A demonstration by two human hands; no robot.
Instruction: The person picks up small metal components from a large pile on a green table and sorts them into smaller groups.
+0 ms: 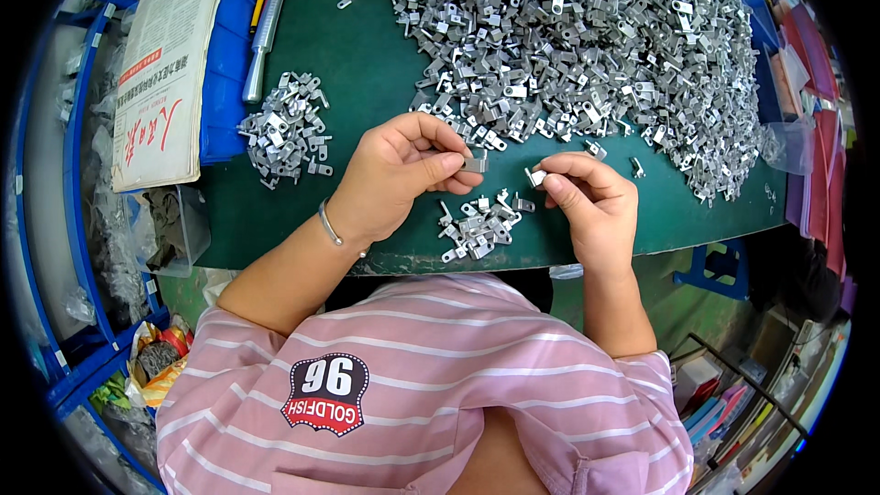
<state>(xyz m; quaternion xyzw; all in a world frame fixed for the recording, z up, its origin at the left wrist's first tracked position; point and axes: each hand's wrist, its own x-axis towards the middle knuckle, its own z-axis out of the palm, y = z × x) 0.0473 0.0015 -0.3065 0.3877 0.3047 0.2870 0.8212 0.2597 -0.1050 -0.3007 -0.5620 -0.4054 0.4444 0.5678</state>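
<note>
My left hand (396,165) pinches a small bent metal bracket (476,165) between thumb and fingers, just above the green table. Close by on the right, my right hand (594,202) grips another small metal bracket (535,177) by its end. The two pieces are apart. Below them, near the table's front edge, lies a small heap of brackets (480,229). A second small pile of brackets (286,130) sits to the left of my left hand. Beyond both hands spreads a very large mound of similar silvery brackets (587,37).
A blue bin (229,64) with a folded newspaper (170,73) against it stands at the left. Beside it lie a metal tube (266,37) and a yellow pencil-like stick (260,2). A clear plastic box (188,234) is at the table's left edge; a blue stool (720,270) stands below right.
</note>
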